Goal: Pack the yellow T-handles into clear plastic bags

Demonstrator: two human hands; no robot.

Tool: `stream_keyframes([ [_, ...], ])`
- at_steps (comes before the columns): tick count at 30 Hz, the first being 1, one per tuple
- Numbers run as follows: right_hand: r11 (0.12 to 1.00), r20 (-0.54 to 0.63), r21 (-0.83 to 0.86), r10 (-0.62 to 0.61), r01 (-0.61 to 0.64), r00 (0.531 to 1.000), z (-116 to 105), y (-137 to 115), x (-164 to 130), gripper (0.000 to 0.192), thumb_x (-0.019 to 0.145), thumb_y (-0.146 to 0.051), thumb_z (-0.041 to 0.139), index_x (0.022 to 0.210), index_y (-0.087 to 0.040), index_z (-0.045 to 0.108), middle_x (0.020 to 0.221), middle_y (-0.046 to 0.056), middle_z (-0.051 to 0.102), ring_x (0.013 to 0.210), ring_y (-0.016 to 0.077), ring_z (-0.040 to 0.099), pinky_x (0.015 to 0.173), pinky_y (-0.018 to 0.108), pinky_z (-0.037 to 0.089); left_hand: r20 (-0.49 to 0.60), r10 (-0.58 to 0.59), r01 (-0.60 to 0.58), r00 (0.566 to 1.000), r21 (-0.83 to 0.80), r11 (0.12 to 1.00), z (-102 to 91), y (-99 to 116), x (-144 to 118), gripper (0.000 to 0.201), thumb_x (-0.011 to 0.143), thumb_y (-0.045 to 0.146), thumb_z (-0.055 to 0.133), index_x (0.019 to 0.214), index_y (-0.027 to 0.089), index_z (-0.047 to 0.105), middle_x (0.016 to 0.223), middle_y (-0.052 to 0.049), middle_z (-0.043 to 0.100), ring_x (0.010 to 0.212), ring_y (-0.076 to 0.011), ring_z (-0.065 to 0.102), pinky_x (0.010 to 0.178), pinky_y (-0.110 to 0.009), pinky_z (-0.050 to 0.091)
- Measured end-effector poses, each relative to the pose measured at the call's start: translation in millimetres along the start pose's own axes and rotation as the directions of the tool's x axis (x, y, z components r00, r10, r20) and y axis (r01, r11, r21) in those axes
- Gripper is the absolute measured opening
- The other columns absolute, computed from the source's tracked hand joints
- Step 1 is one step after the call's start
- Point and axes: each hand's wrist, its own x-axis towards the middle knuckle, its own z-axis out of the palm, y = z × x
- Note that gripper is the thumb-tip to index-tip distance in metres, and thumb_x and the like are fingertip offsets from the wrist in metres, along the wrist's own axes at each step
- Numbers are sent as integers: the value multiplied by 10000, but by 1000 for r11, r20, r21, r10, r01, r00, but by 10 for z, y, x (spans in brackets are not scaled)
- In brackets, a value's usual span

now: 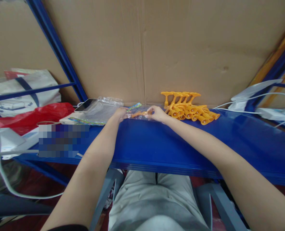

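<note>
Between my two hands, on the blue table (142,144), lies a clear plastic bag (144,107) with a bright patterned strip. An orange plastic piece (139,114) shows in or under its film. My left hand (121,113) is closed on the bag's left side. My right hand (157,114) curls its fingers round the right end of the orange piece; whether the film lies between cannot be made out. Right of that hand is a pile of similar orange plastic pieces (188,110), with T-shaped handles and bell-shaped ends.
Flat clear bags (101,110) are stacked left of my left hand, near a dark-screened device (86,105). Farther left are a red plastic bag (43,115) and a white cloth bag (29,89). Cardboard (142,48) stands behind. White cables (243,111) run along the right.
</note>
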Motion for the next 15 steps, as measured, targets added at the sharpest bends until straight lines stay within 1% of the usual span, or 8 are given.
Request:
stream_keyframes([
  [2,987,64,151,52,-61,997,17,-23,-41,252,695,-99,763,795,-168,543,769,-7,620,544,97,601,541,247,509,-19,0,0,1000,-3,1000,-9,5,-7,247,899,7,409,1018,140,580,676,-33,643,569,-151,681,600,-278,608],
  [4,966,94,240,74,-94,993,16,-26,-79,249,711,-120,764,805,-170,539,791,-1,622,521,88,603,468,209,464,-34,4,-3,999,11,1000,-17,9,-16,251,899,13,407,1032,147,573,694,-41,665,604,-168,698,625,-312,619],
  [7,951,60,290,91,-105,994,-8,9,-96,258,722,-146,761,835,-175,531,855,8,630,508,76,601,444,195,448,-33,12,-11,999,46,999,-18,11,-32,249,877,4,451,1041,148,572,718,-55,695,656,-184,717,651,-327,622],
  [9,960,20,268,79,-82,997,-24,57,-73,284,709,-170,766,861,-181,527,871,7,631,506,79,595,462,213,466,-18,31,-30,999,84,996,-12,8,-43,244,849,-9,507,1024,146,578,717,-55,703,681,-184,722,671,-317,619],
  [11,979,-12,201,32,-29,999,-24,121,-30,297,684,-190,772,864,-180,536,853,3,627,545,96,601,523,246,498,22,57,-59,998,124,991,-4,6,-55,232,818,-13,571,985,147,593,714,-46,706,702,-177,724,699,-304,614],
  [13,990,-23,127,-51,53,998,-7,187,17,295,649,-213,782,833,-172,555,832,5,629,647,125,623,644,293,527,63,76,-85,995,150,985,3,7,-68,189,801,-3,611,922,143,613,703,-40,703,702,-169,722,711,-295,610],
  [15,987,-25,87,-130,132,991,19,239,54,293,621,-241,788,802,-166,570,829,14,638,758,154,631,761,335,520,78,78,-90,994,159,983,7,11,-81,153,802,-2,607,868,135,628,677,-40,695,682,-166,716,705,-294,611],
])
